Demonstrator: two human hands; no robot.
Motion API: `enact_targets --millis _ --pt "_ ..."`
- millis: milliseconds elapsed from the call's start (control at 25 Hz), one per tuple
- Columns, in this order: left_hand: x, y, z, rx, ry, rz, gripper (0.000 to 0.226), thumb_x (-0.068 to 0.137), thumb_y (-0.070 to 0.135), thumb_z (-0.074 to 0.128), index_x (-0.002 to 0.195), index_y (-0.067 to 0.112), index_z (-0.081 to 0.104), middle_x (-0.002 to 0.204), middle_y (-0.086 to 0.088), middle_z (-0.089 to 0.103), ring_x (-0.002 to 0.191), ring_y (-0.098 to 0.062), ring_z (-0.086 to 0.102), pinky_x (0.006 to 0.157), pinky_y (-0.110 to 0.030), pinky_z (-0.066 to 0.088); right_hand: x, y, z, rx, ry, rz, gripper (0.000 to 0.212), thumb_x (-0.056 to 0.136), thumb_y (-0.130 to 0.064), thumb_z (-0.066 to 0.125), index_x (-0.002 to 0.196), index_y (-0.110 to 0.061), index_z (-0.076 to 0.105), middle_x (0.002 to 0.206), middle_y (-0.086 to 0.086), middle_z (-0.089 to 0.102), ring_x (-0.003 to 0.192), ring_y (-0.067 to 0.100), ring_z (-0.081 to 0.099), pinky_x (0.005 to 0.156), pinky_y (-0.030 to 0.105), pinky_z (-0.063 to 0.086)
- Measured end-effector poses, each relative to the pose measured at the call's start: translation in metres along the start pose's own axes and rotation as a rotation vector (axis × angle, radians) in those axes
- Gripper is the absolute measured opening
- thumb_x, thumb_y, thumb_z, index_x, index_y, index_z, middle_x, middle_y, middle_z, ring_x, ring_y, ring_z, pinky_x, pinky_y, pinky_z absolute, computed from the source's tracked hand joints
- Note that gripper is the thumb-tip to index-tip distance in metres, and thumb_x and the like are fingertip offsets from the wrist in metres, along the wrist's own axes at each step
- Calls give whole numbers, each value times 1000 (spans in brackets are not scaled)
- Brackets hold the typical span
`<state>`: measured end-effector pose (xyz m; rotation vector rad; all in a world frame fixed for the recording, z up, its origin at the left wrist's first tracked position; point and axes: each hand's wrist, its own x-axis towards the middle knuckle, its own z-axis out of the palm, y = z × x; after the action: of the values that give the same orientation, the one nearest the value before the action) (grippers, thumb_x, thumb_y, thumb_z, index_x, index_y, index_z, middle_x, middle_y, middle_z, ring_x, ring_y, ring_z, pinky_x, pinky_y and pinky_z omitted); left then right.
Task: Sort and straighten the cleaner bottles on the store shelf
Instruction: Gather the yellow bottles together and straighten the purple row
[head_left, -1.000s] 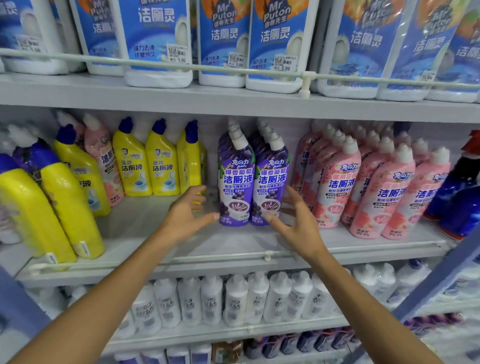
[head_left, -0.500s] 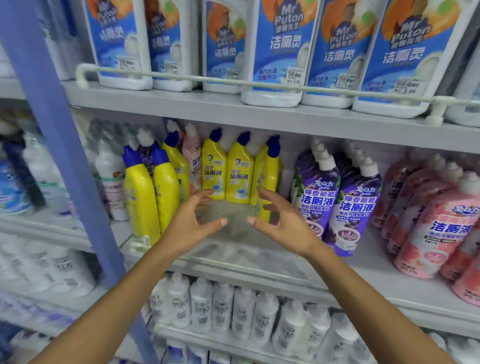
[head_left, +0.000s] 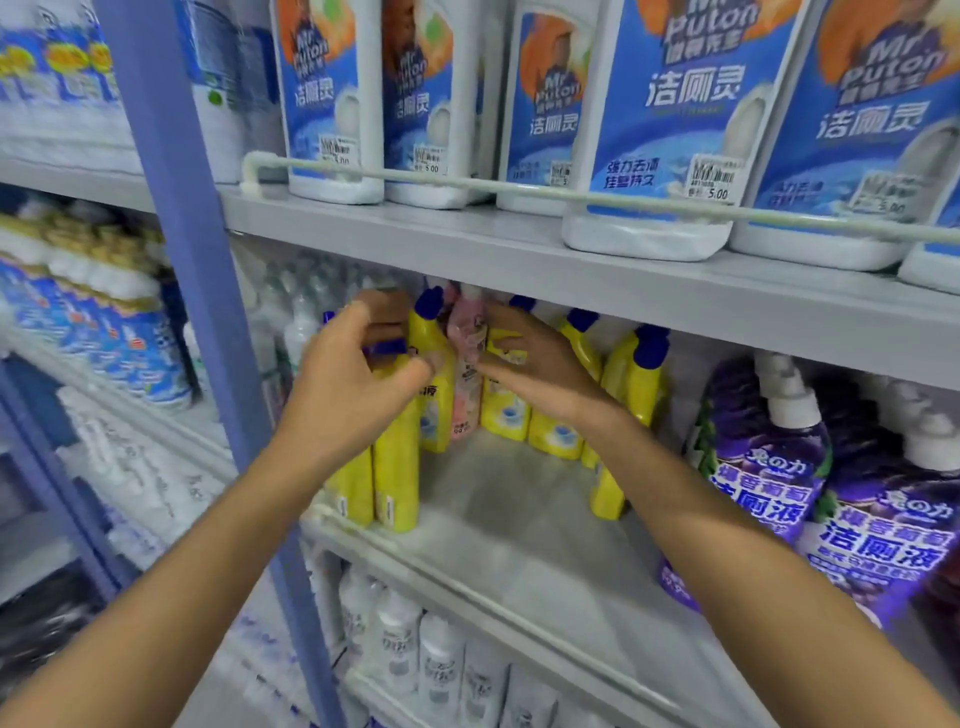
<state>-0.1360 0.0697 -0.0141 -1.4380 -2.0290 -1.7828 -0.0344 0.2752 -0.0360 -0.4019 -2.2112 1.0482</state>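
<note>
Since one pink cleaner bottle (head_left: 467, 364) stands among the yellow toilet-cleaner bottles (head_left: 506, 410), it reads as misfiled, so it's likely the pull target. Left hand (head_left: 353, 379) and right hand (head_left: 530, 364) bracket it at neck height, fingers curled toward it. Blur hides whether either actually grips. Purple bottles (head_left: 769, 452) sit well right of the right hand, with bare shelf (head_left: 519, 519) below both hands.

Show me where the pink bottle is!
Head view, left of centre: the pink bottle stands back on the middle shelf among yellow bottles, between the left hand and right hand.
</note>
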Motion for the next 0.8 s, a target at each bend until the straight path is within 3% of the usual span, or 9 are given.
enact_targets --millis 80,160,240,320,400,480,600,800 --pt "11 0 -17 152 127 23 47 82 26 82 125 23 62 115 6 68 107 -10 65 92 -32 55 18 -6 10 15 -10 -62 45 83 -40 79 120 -17 64 116 6 69 105 22 68 95 43 57" --pt "16 -10 -28 302 201 -4 54 79 33 82 127 21 60 117 4 68 111 -18 64 92 -37 54 26 -14 23 85 -88 -69 52 83 -44 79 125 -18 63 121 12 68 108 25 68 98 47 56" --pt "14 -27 -30 303 123 -162 70 70 37 81 133 23 53 111 8 67 106 -18 64 88 -37 53 24 -22 42 175 -280 -61 54 88 -31 79 136 -18 58 132 6 67 118 20 67 103 44 55" --pt "8 -46 -27 218 6 -303 69 65 41 76 127 23 53 100 7 69 91 -14 65 74 -32 52 19 -20 63 180 -383 -85 45 91 -25 77 132 -13 61 128 4 70 119 20 67 103 44 55" --pt "8 -62 -27 185 -3 -348 54 62 51 72 107 23 60 91 3 71 83 -13 65 66 -28 47 12 -15 73 221 -325 -91 30 94 -25 74 121 -12 66 120 3 73 116 18 68 103 42 54" --pt "8 -69 -30 148 -23 -305 45 67 55 76 99 25 66 90 6 73 87 -13 69 72 -30 51 3 -12 74 270 -207 -69 21 95 -24 72 113 -13 68 114 3 75 109 15 70 100 39 56" --pt "4 -68 -21 -4 -86 -206 37 76 47 81 103 23 73 97 4 77 96 -14 72 86 -37 58 -12 -12 65 252 -112 -89 17 97 -26 69 108 -13 70 106 1 77 102 12 71 93 39 58" --pt "0 -61 25 -235 -230 -147 23 88 19 78 109 13 72 105 -2 78 100 -16 73 89 -34 56 -44 1 29 157 44 -49 22 99 -34 66 115 -20 72 109 -3 77 103 15 73 91 43 60"
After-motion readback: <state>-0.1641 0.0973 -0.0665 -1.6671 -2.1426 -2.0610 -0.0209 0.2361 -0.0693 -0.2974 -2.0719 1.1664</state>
